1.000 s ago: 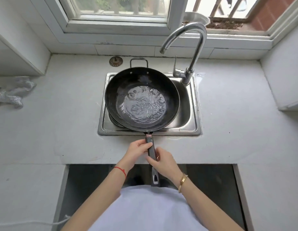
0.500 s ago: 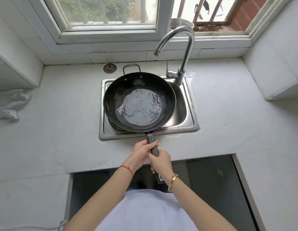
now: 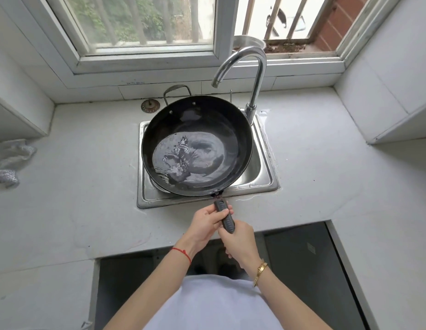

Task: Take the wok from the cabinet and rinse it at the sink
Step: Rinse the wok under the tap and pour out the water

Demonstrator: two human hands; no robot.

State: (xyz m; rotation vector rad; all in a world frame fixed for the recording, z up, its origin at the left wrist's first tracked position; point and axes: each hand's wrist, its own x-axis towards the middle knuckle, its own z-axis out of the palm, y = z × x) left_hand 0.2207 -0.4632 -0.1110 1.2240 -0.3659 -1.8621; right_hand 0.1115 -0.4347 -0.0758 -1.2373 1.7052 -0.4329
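Note:
A black wok (image 3: 197,120) with a pool of water in its bottom is held over the steel sink (image 3: 262,179). Its dark long handle (image 3: 225,216) points toward me across the counter's front. My left hand (image 3: 207,222) grips the handle close to the wok. My right hand (image 3: 239,242) grips the handle's near end just behind it. A small loop handle sticks up at the wok's far rim. The curved tap (image 3: 250,70) arches over the wok's right side, and no water runs from it.
White counter (image 3: 76,167) surrounds the sink. A sink strainer plug (image 3: 150,105) lies behind the sink's left corner. A crumpled grey cloth (image 3: 9,163) sits at the far left. A window with a metal bowl (image 3: 249,41) on its sill is behind the tap. An open cabinet space lies below me.
The wok has shifted slightly right and away, and its water now pools to the near left side. Both hands stay on the handle, now closer together.

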